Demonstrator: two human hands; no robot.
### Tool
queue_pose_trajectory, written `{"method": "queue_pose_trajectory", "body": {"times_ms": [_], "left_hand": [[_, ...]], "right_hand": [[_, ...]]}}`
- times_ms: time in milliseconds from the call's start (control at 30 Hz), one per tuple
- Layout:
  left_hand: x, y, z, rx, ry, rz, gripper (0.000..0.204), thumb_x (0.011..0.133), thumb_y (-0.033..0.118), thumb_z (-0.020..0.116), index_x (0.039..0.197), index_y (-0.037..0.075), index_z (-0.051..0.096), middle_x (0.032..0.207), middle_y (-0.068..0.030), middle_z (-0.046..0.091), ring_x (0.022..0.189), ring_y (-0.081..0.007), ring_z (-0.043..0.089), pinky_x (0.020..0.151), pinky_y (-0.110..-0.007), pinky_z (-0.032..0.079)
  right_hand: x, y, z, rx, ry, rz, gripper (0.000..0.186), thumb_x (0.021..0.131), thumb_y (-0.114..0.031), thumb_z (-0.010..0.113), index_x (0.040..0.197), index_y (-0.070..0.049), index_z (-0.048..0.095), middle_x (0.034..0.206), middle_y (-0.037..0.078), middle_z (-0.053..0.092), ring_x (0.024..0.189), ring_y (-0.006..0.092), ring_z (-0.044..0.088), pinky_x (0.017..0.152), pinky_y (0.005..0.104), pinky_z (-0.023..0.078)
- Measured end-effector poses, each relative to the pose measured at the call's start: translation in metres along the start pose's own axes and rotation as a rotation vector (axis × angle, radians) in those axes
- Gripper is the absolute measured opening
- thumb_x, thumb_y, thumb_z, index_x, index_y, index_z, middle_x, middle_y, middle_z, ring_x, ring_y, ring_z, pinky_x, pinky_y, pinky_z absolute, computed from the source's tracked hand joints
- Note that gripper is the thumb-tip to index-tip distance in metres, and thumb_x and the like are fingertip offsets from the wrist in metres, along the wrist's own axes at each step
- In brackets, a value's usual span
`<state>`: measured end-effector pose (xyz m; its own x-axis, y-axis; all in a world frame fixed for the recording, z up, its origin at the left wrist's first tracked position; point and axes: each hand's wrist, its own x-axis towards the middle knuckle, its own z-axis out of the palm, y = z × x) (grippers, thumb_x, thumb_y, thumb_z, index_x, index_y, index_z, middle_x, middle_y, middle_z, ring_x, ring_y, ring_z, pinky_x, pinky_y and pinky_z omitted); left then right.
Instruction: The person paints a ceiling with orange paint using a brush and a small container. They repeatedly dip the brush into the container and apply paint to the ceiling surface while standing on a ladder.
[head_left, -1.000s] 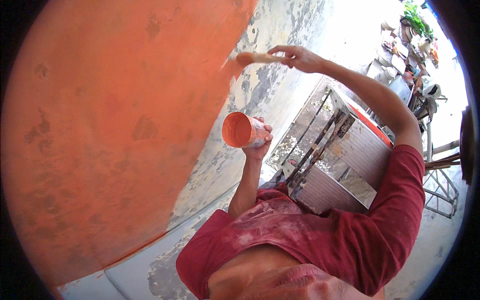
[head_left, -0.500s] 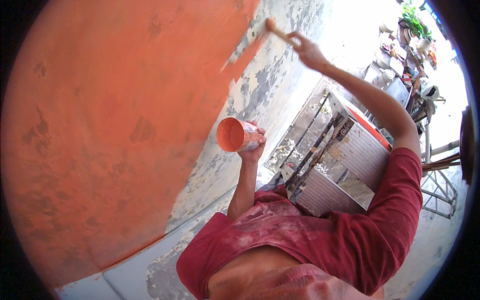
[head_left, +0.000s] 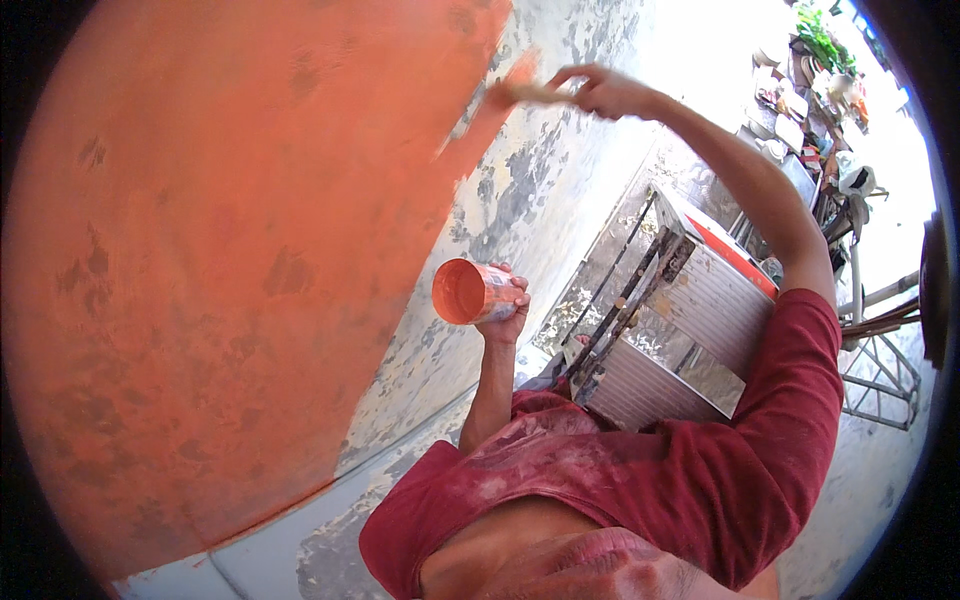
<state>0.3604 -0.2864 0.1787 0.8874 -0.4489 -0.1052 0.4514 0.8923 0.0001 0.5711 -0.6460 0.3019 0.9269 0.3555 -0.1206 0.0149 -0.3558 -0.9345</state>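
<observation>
My left hand point(head_left: 505, 320) grips a cup point(head_left: 478, 295) coated in orange paint, its open mouth facing the wall. Higher up, my right hand point(head_left: 610, 92) holds a paintbrush point(head_left: 540, 92) by its pale handle, blurred by motion, with the bristles on the edge of the orange wall surface point(head_left: 230, 200). Beside that orange coat runs a white wall band point(head_left: 505, 190) with grey flaking patches, and fresh orange streaks cross into it near the brush.
A metal step ladder point(head_left: 665, 395) with slatted treads and a red strip is below me. At the right are a heap of mixed items point(head_left: 790, 120), some green leaves point(head_left: 820, 40), a metal lattice frame point(head_left: 880, 400) and some long poles point(head_left: 885, 320).
Over the last second the brush rose up and right, then came back down-left, leaving a new orange streak. The cup in my left hand has shifted lower.
</observation>
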Motion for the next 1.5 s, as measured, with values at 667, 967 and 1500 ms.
{"method": "queue_pose_trajectory", "body": {"times_ms": [667,967,1500], "left_hand": [[-0.007,-0.01,-0.015,-0.017,0.044,0.003,0.06,0.08,0.042,0.069,0.127,0.01,0.051,0.126,-0.0096,0.051,0.111,-0.0323,0.05,0.075,-0.044,0.049],[-0.006,-0.003,-0.011,0.001,0.004,-0.031,0.06,0.078,0.04,0.071,0.127,0.011,0.051,0.125,-0.0083,0.05,0.111,-0.0315,0.051,0.077,-0.043,0.049],[-0.012,-0.008,-0.008,-0.024,0.024,-0.019,0.058,0.08,0.039,0.069,0.127,0.011,0.051,0.125,-0.0084,0.051,0.11,-0.0312,0.051,0.076,-0.044,0.05]], "right_hand": [[-0.017,-0.054,0.064,-0.129,-0.117,-0.217,0.035,0.088,-0.015,0.061,0.122,-0.013,0.062,0.073,0.006,0.066,0.059,0.0112,0.059,0.053,0.0292,0.047],[-0.001,-0.013,-0.034,-0.016,0.636,0.096,0.031,0.095,-0.018,0.058,0.126,-0.017,0.059,0.068,0.001,0.053,0.05,0.0055,0.045,0.039,0.0215,0.035],[0.002,-0.04,-0.058,-0.077,0.355,-0.041,0.041,0.087,-0.012,0.058,0.128,-0.01,0.06,0.063,-0.001,0.056,0.048,0.0045,0.047,0.039,0.0214,0.035]]}}
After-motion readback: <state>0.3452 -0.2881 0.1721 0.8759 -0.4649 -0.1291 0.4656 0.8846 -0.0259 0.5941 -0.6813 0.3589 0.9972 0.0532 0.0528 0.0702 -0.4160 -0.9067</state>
